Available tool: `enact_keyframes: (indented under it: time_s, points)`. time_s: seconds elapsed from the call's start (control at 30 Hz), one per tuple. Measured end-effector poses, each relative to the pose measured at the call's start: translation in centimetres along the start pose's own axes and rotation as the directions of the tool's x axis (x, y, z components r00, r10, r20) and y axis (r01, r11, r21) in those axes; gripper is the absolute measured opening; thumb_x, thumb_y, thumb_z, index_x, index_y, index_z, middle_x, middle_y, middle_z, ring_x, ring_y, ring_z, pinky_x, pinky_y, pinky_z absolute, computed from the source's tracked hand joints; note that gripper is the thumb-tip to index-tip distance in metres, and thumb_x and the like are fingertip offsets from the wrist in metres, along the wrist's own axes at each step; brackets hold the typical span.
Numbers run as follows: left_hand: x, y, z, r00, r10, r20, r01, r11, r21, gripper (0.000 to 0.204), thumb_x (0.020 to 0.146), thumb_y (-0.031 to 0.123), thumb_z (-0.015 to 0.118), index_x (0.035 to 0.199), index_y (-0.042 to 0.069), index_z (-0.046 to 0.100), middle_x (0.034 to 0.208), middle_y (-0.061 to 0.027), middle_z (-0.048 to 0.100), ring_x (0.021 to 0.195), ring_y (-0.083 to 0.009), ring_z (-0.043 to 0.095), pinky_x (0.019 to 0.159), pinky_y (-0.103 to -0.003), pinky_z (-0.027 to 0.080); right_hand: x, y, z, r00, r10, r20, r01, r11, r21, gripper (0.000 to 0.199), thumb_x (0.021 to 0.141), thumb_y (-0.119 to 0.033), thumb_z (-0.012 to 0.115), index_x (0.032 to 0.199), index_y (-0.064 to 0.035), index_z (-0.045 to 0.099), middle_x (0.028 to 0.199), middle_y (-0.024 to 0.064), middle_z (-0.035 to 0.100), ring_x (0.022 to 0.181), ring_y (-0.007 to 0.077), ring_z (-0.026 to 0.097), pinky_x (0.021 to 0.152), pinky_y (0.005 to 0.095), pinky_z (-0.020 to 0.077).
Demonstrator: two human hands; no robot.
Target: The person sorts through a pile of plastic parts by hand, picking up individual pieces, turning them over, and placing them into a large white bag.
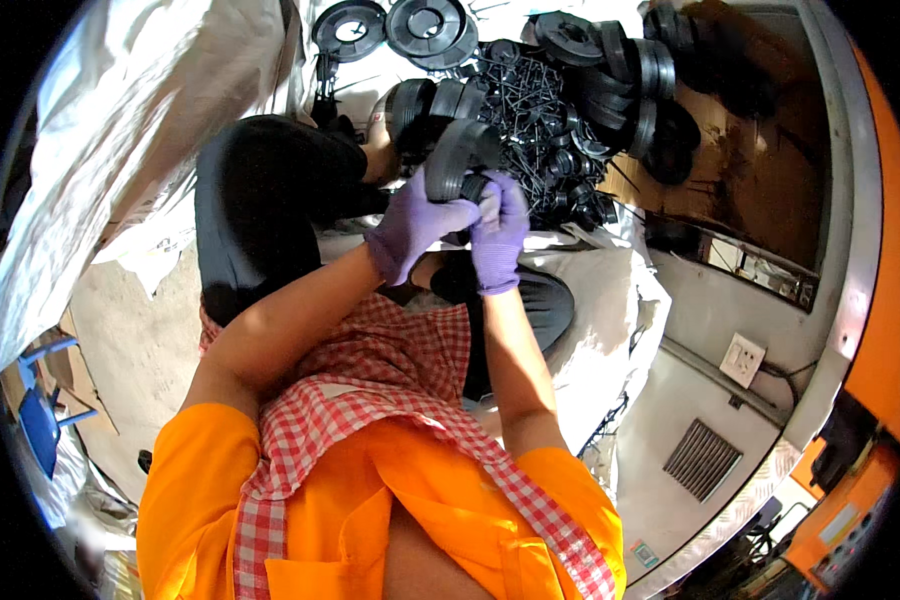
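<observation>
White sheet [500,20]: pile of black parts [535,105] toward right edge. Black ring [454,160] held by sheet's near edge, axis unclear, ahead of left hand [418,226], nearer, grip closed on it. Right hand [499,225] adjacent; closure cannot be told.

White sheeting [610,290], creased and bright where the light strikes it, spreads under the black parts at the top centre of the frame. At its upper left lie flat black discs with holed centres [351,30] (two more overlap just beside, one partly covering the other). A tangled heap of thin black rods and small round pieces [535,125] fills the top centre. Wide black rings [448,98] stand on edge along the heap's left side, and a pile of black rings and discs [620,85] crowds its right, reaching toward a brown, dark-stained surface [760,165] at upper right.
</observation>
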State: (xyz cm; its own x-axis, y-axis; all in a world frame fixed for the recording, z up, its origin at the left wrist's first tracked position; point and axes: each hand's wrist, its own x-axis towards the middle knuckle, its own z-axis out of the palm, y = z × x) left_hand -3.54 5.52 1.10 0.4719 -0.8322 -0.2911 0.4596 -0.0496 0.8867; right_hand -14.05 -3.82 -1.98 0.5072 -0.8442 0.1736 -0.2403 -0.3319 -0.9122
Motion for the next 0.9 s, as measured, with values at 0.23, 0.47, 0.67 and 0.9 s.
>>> enact_keyframes:
  time_s: [0.23, 0.47, 0.67, 0.9]
  points:
    - [-3.6, 1.8, -1.8, 0.945, 0.301, 0.123, -0.325, 0.893, 0.310, 0.084, 0.071, 0.004, 0.072, 0.142, 0.001, 0.028, 0.108, -0.0065, 0.060, 0.092, -0.0114, 0.056, 0.084, -0.027, 0.046, -1.9, -6.6, -0.8, 0.719, 0.521, 0.460, -0.686, 0.429, 0.588, 0.043, 0.091, -0.027, 0.055, 0.125, -0.0005, 0.049, 0.108, 0.0074, 0.059, 0.094, 0.0149, 0.057, 0.081, 0.0285, 0.0479]
    - [-3.3, 4.6, -3.4, 0.785, -0.173, 0.595, 0.364, 0.905, -0.218, 0.030, 0.081, 0.006, 0.061, 0.111, 0.002, 0.056, 0.100, -0.0041, 0.061, 0.090, -0.0126, 0.058, 0.081, -0.029, 0.047, -2.8, -7.0, -3.8, 0.690, -0.477, 0.545, 0.637, 0.758, -0.144, 0.042, 0.069, -0.012, 0.070, 0.109, -0.0091, 0.059, 0.118, 0.0193, 0.052, 0.112, 0.0354, 0.051, 0.098, 0.0422, 0.0402]
    - [-4.0, 4.6, -4.4, 0.741, -0.295, 0.603, 0.471, 0.869, -0.154, 0.044, 0.077, 0.007, 0.065, 0.118, 0.002, 0.052, 0.104, -0.0075, 0.060, 0.096, -0.0169, 0.058, 0.085, -0.031, 0.046, -3.8, -7.8, -3.8, 0.762, -0.256, 0.594, 0.391, 0.914, -0.108, 0.047, 0.068, -0.018, 0.075, 0.110, -0.0066, 0.057, 0.109, 0.0164, 0.056, 0.106, 0.0335, 0.053, 0.095, 0.0403, 0.0428]
    - [-5.5, 3.0, -3.5, 0.953, -0.072, 0.294, 0.016, 0.982, 0.188, 0.065, 0.073, 0.008, 0.069, 0.132, 0.001, 0.040, 0.105, -0.0068, 0.058, 0.095, -0.0136, 0.055, 0.084, -0.028, 0.045, -4.9, -6.5, -2.0, 0.858, 0.181, 0.480, -0.296, 0.939, 0.176, 0.048, 0.091, -0.031, 0.056, 0.128, -0.0038, 0.043, 0.125, 0.0180, 0.048, 0.106, 0.0253, 0.055, 0.089, 0.0366, 0.0470]
